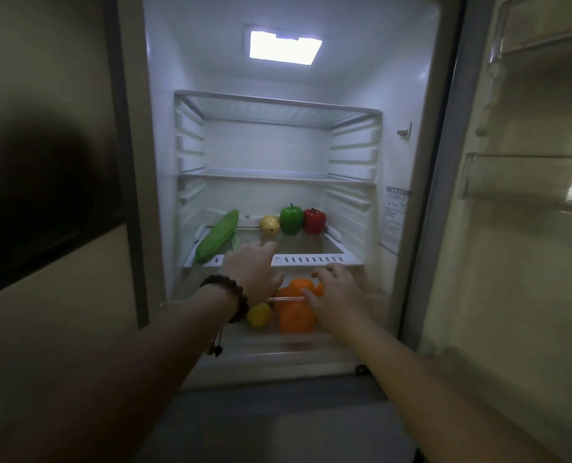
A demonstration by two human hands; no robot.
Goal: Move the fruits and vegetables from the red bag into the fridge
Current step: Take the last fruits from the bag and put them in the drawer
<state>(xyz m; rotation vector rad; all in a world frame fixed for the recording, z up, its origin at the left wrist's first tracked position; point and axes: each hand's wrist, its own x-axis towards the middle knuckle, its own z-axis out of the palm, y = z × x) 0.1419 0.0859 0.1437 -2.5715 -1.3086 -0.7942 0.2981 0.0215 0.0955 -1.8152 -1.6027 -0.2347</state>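
Two hands are in the open fridge [157,162] at once, and neither carries any produce that I can see. The red bag is nowhere in view. On the lowest shelf [311,260] a long green gourd [217,240] lies along the left side, with a yellow lemon [269,224], a green pepper [291,219] and a red pepper [314,221] standing in a row at the back. Below, in the clear drawer [288,345], sit several oranges [296,317] and a second lemon [259,314].

The step looks like settling fruit into that drawer or easing it shut — I cannot tell which. To do it well, I judge both hands should push evenly on the drawer front so it runs straight. The top orange rides high near the drawer's upper rail, so it may want nudging down first, or it could catch under the shelf lip. The gourd overhangs the shelf's front corner; a knock from the wrist could roll it off.

The left hand [254,272], a dark bead bracelet [228,295] on its wrist, reaches forward with fingers extended and loosely together, fingertips over the shelf's front edge just beside the gourd — holding nothing. The right hand [336,295] is lower, palm down, fingers relaxed and slightly spread over the oranges, thumb near the rail; whether it actually touches the fruit I cannot tell. Both forearms stretch nearly straight from the bottom of the view.
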